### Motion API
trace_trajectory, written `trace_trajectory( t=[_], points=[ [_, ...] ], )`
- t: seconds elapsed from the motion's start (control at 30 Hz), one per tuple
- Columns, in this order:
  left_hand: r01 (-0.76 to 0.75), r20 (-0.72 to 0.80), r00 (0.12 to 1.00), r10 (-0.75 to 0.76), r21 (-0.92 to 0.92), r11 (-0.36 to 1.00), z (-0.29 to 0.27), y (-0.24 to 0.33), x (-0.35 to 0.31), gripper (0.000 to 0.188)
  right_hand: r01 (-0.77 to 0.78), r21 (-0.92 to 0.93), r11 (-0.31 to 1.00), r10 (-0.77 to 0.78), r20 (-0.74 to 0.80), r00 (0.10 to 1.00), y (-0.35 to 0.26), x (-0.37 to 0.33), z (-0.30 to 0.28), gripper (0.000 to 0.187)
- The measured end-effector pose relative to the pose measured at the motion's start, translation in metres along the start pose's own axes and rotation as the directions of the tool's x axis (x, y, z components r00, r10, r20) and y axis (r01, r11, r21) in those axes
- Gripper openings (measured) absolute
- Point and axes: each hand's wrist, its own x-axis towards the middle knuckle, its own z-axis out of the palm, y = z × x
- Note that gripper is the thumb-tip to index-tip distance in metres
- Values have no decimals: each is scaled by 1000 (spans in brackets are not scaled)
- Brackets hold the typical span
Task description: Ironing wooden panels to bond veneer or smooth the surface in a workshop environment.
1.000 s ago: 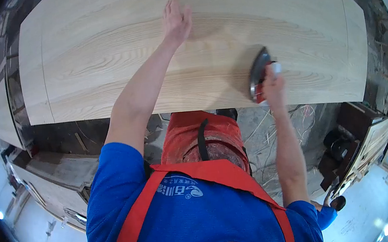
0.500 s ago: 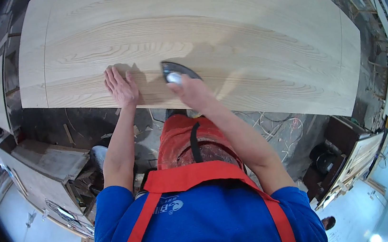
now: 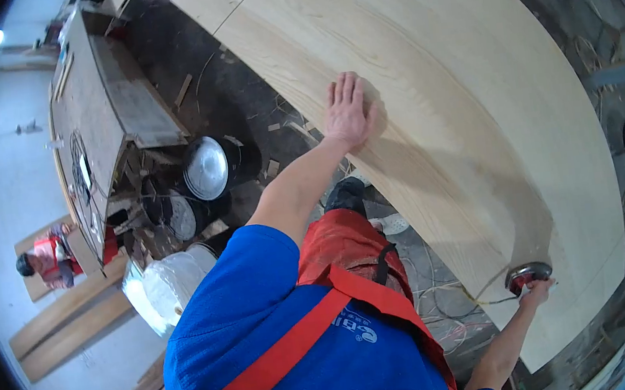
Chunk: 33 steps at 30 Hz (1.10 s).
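A large pale wood-grain panel [image 3: 440, 96] lies in front of me, slanting from upper left to lower right. My left hand [image 3: 349, 114] rests flat on it near its close edge, fingers stretched out and nothing held. Far off to the right, my right hand [image 3: 539, 291] is closed on a dark, reddish clothes iron [image 3: 527, 275], which sits on the panel. A white bit shows by its fingers; I cannot make out what it is. From the iron a thin cord [image 3: 486, 301] trails toward the panel's near edge. The iron's underside is hidden.
Left stands a wooden bench [image 3: 89, 97]. Near it are a black bucket with a shiny lid [image 3: 206, 168] and a plastic-wrapped white tub [image 3: 172, 284]. Another person in red [image 3: 53, 255] is at far left, above long planks [image 3: 73, 330]. Loose cables and scraps lie below the panel.
My right hand has carried the iron far to the right along the panel. My left hand stays flat on the panel. The view has turned, so the panel now slants and the bench shows more.
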Motion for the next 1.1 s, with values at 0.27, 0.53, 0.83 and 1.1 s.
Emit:
trace_trajectory(
  t=[0.27, 0.53, 0.83, 1.1],
  points=[
    [16, 32, 999, -15, -49, 999, 1, -1, 5, 69, 448, 72, 891, -418, 516, 748, 24, -130, 127, 34],
    [12, 13, 1000, -11, -35, 999, 1, -1, 0, 66, 855, -39, 517, -497, 800, 337, -43, -336, 247, 54],
    [38, 15, 999, -39, 47, 998, -7, -3, 4, 69, 905, -18, 425, -781, 499, 376, 5, -147, 123, 34],
    [13, 104, 995, -6, -65, 998, 1, 8, 9, 75, -29, 44, 999, 34, -125, 992, 41, 49, -42, 56]
  ],
)
